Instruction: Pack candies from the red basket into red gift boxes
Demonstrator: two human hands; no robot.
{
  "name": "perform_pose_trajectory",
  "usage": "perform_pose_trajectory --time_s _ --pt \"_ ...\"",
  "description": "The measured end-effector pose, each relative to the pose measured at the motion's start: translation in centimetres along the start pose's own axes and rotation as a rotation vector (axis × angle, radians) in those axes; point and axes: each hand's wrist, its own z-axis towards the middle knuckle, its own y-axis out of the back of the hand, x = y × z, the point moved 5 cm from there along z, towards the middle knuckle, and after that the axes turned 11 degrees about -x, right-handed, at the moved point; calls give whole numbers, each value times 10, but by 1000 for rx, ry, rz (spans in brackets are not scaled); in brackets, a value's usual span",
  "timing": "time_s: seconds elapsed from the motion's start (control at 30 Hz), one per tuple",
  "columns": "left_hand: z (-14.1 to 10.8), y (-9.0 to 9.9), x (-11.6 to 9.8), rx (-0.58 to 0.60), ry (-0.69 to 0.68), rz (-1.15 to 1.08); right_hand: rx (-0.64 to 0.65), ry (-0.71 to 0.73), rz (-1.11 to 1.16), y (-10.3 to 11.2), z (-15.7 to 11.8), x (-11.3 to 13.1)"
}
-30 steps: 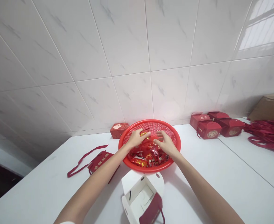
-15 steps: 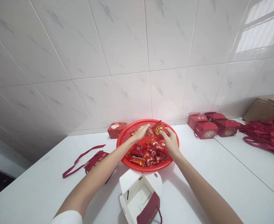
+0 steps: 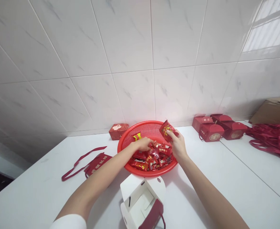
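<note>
A red plastic basket (image 3: 151,173) holds many red-wrapped candies (image 3: 151,157). My right hand (image 3: 178,144) grips a red packet (image 3: 167,130) with gold print, raised at the basket's right rim. Inside the basket, my left hand (image 3: 143,144) reaches down onto the candies with its fingers curled; what lies between the fingertips is hidden. A yellow-and-red packet (image 3: 137,136) rests behind that hand against the mesh. Below the basket, an unfolded gift box (image 3: 142,203) stands with flaps spread, white inside and dark red outside.
Left of the basket lie a flat red bag (image 3: 98,163) and its ribbon strap (image 3: 76,163). A small red box (image 3: 118,131) stands by the tiled wall. To the right are several closed red gift boxes (image 3: 212,132), a ribbon heap (image 3: 273,140) and a cardboard box (image 3: 270,111).
My left hand has gone down from above the basket into the candies. My right hand has shifted slightly right with the red packet, away from my left hand.
</note>
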Motion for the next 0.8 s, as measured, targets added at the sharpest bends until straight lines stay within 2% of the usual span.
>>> perform_pose_trajectory --time_s 0.17,0.23,0.3,0.4,0.43,0.47,0.57,0.63,0.7,0.8 --pt "2 15 -13 -129 10 -121 -18 12 82 1 3 1" --pt "2 17 -23 -119 -14 -192 -15 17 68 2 3 2" --pt "1 9 -36 46 -56 -281 -16 8 63 2 3 2" --pt "-4 -14 -49 420 -105 -359 -25 -21 76 3 2 3" --pt "-4 -19 -49 471 -100 -337 -28 -36 78 3 1 3" --pt "-2 -22 -45 445 -79 -286 -30 -48 80 2 1 3" --pt "9 -15 -25 145 29 -119 -24 -68 87 0 -1 4" --pt "12 -7 -11 -14 79 -96 -19 -71 87 -2 -1 5" --pt "11 -3 -1 -57 119 -214 -24 -74 79 -2 -1 5" --pt "9 -2 5 -28 178 -475 -29 -78 80 -2 0 5"
